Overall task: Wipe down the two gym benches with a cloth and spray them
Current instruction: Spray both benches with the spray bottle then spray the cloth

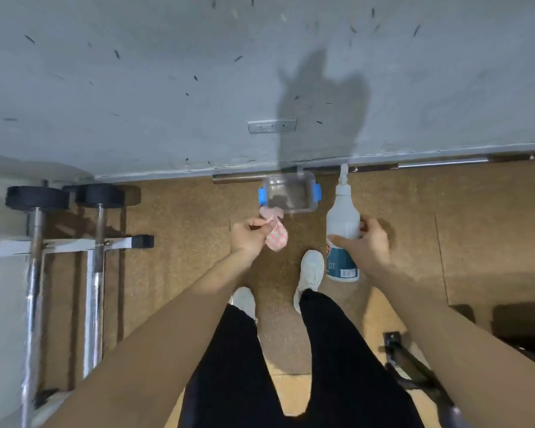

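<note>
My left hand (249,237) is closed on a pink checked cloth (275,233), which hangs just in front of a clear plastic box (288,193). My right hand (366,242) grips a white spray bottle (343,230) by its body, nozzle pointing away from me toward the wall. Both are held out over the floor, above my white shoes. A dark metal bench frame (414,366) shows at the lower right; its pad is mostly out of view. No bench surface is under either hand.
The clear box with blue clips sits on the brown floor against the grey wall (167,88), below a power socket (272,125). Chrome barbells with black plates (37,199) lean on a white rack at the left. A steel bar lies along the wall base.
</note>
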A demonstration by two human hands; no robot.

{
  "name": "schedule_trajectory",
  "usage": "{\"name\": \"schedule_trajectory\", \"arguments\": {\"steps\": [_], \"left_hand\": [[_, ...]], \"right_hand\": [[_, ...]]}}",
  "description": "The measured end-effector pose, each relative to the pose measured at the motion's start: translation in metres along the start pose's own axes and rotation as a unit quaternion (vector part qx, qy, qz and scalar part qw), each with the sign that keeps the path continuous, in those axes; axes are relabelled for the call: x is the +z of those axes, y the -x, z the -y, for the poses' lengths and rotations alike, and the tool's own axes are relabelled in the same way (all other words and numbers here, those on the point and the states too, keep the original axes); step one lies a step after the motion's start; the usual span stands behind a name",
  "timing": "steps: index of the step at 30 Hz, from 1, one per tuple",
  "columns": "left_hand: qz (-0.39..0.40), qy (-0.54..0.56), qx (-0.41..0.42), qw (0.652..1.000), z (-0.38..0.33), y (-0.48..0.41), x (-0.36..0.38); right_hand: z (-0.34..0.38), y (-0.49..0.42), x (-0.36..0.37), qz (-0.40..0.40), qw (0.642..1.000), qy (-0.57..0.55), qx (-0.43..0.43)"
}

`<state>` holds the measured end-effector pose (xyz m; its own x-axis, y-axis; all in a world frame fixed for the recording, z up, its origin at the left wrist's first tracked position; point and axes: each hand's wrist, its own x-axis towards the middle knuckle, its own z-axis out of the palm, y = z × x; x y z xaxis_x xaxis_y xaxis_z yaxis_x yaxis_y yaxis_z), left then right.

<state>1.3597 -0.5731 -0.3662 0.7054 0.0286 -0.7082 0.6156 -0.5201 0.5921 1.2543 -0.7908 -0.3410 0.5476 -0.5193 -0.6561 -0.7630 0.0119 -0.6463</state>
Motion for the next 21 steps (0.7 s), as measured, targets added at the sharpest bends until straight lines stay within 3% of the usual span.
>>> {"name": "schedule_trajectory", "arguments": {"steps": [6,10,14,18,21], "left_hand": [[-0.029,0.057,-0.048,0.997,-0.008,-0.14,0.051],[0.037,-0.031,-0.09,0.995,0.019,-0.213,0.069],[0.093,-0.107,-0.05,0.989,0.031,-0.24,0.072],[0.121,-0.028,0.01,0.992,0.004,-0.255,0.068],[0.19,0.026,0.06,0.98,-0.026,-0.269,0.07]], "right_hand": [[-0.011,-0.127,0.027,0.017,0.999,0.015,-0.032],[-0.022,-0.194,0.048,0.037,0.997,0.043,-0.045],[-0.037,-0.242,0.07,0.083,0.992,0.084,-0.047],[-0.046,-0.27,0.09,0.13,0.985,0.102,-0.054],[-0.053,-0.284,0.102,0.173,0.976,0.117,-0.064]]}}
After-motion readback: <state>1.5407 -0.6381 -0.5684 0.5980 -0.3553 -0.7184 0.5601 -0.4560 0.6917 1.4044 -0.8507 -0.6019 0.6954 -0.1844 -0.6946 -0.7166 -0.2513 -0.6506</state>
